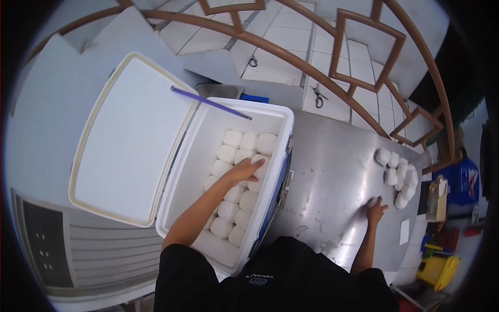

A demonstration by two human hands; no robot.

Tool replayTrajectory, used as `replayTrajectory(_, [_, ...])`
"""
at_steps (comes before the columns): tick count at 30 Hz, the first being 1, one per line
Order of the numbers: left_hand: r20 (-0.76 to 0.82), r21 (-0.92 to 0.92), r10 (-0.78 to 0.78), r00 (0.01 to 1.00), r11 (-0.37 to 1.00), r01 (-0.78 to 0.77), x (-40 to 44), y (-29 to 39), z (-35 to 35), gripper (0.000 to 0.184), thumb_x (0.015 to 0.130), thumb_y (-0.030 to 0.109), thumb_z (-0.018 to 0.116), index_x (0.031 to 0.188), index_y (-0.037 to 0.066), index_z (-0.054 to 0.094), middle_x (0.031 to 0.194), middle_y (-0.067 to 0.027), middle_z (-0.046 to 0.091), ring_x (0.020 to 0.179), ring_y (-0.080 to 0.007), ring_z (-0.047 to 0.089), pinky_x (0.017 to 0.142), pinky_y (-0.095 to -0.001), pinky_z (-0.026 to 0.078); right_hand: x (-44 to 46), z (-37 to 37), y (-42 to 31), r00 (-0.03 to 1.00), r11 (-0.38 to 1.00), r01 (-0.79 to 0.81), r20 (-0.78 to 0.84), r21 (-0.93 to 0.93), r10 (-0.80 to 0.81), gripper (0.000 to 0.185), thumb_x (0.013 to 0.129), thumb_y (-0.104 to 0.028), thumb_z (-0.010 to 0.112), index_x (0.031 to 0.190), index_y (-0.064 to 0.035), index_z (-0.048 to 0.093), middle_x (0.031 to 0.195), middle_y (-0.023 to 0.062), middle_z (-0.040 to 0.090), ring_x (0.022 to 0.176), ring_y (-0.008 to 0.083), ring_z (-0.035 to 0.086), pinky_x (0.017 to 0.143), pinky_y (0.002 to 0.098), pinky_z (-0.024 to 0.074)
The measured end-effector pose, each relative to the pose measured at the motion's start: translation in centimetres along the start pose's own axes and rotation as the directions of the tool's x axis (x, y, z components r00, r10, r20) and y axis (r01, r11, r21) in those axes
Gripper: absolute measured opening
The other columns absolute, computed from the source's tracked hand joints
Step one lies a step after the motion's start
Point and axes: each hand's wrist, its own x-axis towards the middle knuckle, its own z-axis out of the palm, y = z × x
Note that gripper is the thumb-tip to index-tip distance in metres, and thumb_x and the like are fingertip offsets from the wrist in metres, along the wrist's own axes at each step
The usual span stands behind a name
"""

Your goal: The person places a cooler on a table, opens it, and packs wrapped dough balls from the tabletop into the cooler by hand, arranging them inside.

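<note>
My left hand point(244, 171) reaches into a white cooler box point(283, 112), its fingers around a smooth white ball point(261, 164) that looks like dough. Several similar balls point(228, 210) sit in rows on the box floor, and my forearm hides some of them. Over the steel table point(317, 171), my right hand point(375, 210) has its fingers apart, with no held thing visible. A small greyish patch beside those fingers is too blurred to name. Farther up the table, a cluster of white balls point(401, 174) lies near the right edge, apart from my right hand.
The cooler lid point(132, 140) stands open to the left, with a purple strap point(210, 103) running to the box. Brown metal railing point(291, 65) curves beyond the table. Scissors point(318, 97) hang or lie past it. A white card point(404, 232) lies on the table's right side.
</note>
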Motion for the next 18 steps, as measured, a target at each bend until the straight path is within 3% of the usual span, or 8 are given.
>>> replayTrajectory(3, [-0.029,-0.366,0.084,0.996,0.926,-0.089,1.3,-2.0,0.9,0.076,0.098,0.052,0.049,0.125,-0.019,0.042,0.109,-0.0251,0.063,0.097,-0.0275,0.067,0.083,-0.0341,0.056,-1.1,0.9,-1.1,0.999,0.999,0.036,-0.008,0.039,-0.036,0.067,0.081,-0.039,0.068,0.139,-0.0199,0.04,0.125,0.0363,0.039,0.104,0.0545,0.056,0.089,0.0548,0.0503])
replayTrajectory(6, [-0.101,0.337,0.068,0.993,0.941,-0.03,2.0,-1.9,-0.3,0.067,0.1,0.05,0.047,0.124,-0.013,0.048,0.1,-0.0247,0.065,0.092,-0.0279,0.068,0.08,-0.0408,0.055,-1.2,1.9,-2.7,0.982,0.955,0.144,0.078,0.259,-0.169,0.07,0.077,-0.034,0.074,0.136,-0.0179,0.041,0.126,0.0367,0.042,0.103,0.0449,0.059,0.085,0.0476,0.0524])
replayTrajectory(8, [-0.084,0.756,0.175,0.981,0.653,-0.052,2.2,-1.2,-1.8,0.061,0.1,0.043,0.048,0.134,-0.008,0.044,0.104,-0.0211,0.063,0.092,-0.0248,0.066,0.083,-0.0368,0.052,-3.8,-0.9,-7.1,0.903,0.664,-0.171,0.385,0.728,-0.19,0.07,0.077,-0.029,0.074,0.137,-0.017,0.04,0.128,0.0289,0.047,0.106,0.0367,0.058,0.081,0.0412,0.0536])
replayTrajectory(10, [-0.06,0.809,0.361,0.93,0.563,-0.167,0.9,0.2,-2.2,0.055,0.101,0.038,0.049,0.137,-0.002,0.045,0.106,-0.0177,0.063,0.092,-0.023,0.065,0.084,-0.0346,0.05,-8.6,-7.3,-14.0,0.859,0.423,-0.212,0.375,0.881,-0.348,0.069,0.081,-0.023,0.071,0.141,-0.0164,0.038,0.129,0.0195,0.049,0.109,0.0324,0.055,0.079,0.0381,0.0539])
replayTrajectory(12, [-0.089,0.571,0.587,0.805,0.692,-0.442,-2.7,3.0,-1.3,0.046,0.101,0.035,0.05,0.134,0.004,0.05,0.107,-0.0145,0.064,0.092,-0.0226,0.065,0.083,-0.0342,0.05,-13.3,-13.7,-19.9,0.813,0.296,-0.017,0.186,0.955,-0.552,0.064,0.086,-0.019,0.068,0.143,-0.0117,0.038,0.135,0.0147,0.044,0.113,0.0274,0.055,0.079,0.036,0.0544])
replayTrajectory(14, [-0.055,0.148,0.532,0.845,0.841,-0.52,-7.0,6.5,1.5,0.042,0.1,0.028,0.053,0.135,0.004,0.049,0.11,-0.0133,0.064,0.096,-0.0221,0.064,0.086,-0.0335,0.051,-17.4,-19.6,-24.0,0.713,0.151,0.146,0.002,0.978,-0.701,0.066,0.082,-0.014,0.074,0.14,-0.0089,0.042,0.136,0.0104,0.045,0.121,0.0225,0.049,0.091,0.0333,0.0495])
replayTrajectory(16, [0.016,-0.076,0.634,0.773,0.772,-0.632,-9.4,7.2,4.6,0.054,0.094,0.025,0.065,0.135,-0.001,0.042,0.119,-0.0129,0.06,0.098,-0.0222,0.064,0.085,-0.0336,0.051,-21.0,-22.3,-26.4,0.671,0.118,0.278,-0.105,0.953,-0.734,0.076,0.077,-0.017,0.082,0.141,-0.0106,0.042,0.138,0.0133,0.044,0.125,0.0251,0.047,0.095,0.0372,0.0483])
replayTrajectory(18, [0.167,-0.013,0.637,0.753,0.765,-0.644,-11.2,8.4,6.5,0.065,0.092,0.02,0.068,0.142,-0.003,0.033,0.127,-0.0135,0.055,0.107,-0.022,0.061,0.09,-0.0343,0.05,-22.0,-22.4,-27.6,0.488,0.02,0.461,-0.234,0.887,-0.841,0.08,0.077,-0.021,0.083,0.143,-0.011,0.04,0.14,0.0149,0.041,0.125,0.0279,0.048,0.094,0.0394,0.0488])
